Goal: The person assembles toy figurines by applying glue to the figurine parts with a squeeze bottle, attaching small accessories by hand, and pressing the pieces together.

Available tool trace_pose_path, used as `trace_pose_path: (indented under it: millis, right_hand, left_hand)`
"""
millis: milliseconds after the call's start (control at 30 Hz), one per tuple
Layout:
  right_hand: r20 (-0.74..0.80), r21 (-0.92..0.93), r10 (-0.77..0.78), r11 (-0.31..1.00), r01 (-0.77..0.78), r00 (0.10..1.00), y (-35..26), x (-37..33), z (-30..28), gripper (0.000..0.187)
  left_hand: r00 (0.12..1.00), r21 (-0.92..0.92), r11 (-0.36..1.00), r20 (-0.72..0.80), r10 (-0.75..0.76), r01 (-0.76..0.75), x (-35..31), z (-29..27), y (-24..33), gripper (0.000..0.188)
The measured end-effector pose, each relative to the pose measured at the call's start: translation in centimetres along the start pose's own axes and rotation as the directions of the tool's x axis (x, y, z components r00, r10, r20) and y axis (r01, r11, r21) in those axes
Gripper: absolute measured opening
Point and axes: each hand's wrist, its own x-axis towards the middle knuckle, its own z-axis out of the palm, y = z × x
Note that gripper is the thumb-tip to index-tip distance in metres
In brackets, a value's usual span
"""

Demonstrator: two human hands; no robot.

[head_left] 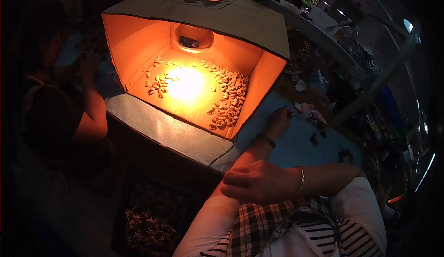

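Note:
My left hand point(279, 122) reaches over a blue work surface point(291, 153), just right of a cardboard box. Its fingers are pinched together; a small dark thing may be at the tips, too dim to name. A dark band circles that wrist. My right hand point(259, 179) wraps around my left forearm point(253, 153), and a silver bangle sits on its wrist. Close by the left fingertips lies a crumpled pinkish-white thing point(313, 112). Small dark bits point(314, 139) and a dark cluster point(346, 155) rest farther right on the blue surface.
The open-fronted cardboard box point(259, 97) glows orange inside; small curled tan pieces point(230, 95) pile along its right side. A person point(55, 104) works at the left. Below the table edge stands a dark container of scraps point(150, 227). White cups point(318, 83) stand beyond my left hand.

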Motion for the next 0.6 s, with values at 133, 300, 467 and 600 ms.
trace_pose_path:
  millis: [133, 300, 467, 600]
  right_hand:
    - [-0.101, 0.324, 0.577, 0.790, -0.521, 0.811, 4.7, -11.0, -0.4, 0.014]
    - [-0.150, 0.623, 0.946, 0.316, -0.715, 0.288, 7.9, -22.2, 1.0, 0.015]
    - [-0.219, 0.878, 0.974, 0.172, -0.446, -0.056, 10.4, -27.0, 2.5, 0.008]
    - [-0.517, 0.692, 0.856, 0.397, -0.603, -0.029, 13.2, -27.9, 3.4, 0.006]
  left_hand:
    - [0.992, -0.073, 0.991, 0.075, -0.105, 0.111, -0.2, 0.3, -0.4, 0.021]
    - [0.981, -0.012, 0.989, 0.128, -0.145, 0.148, -0.7, 0.8, 0.4, 0.022]
    - [0.974, -0.001, 0.991, 0.186, -0.131, 0.134, -1.2, 1.5, 1.6, 0.023]
    - [0.938, 0.014, 0.972, 0.262, -0.229, 0.233, -1.6, 1.8, 2.7, 0.022]
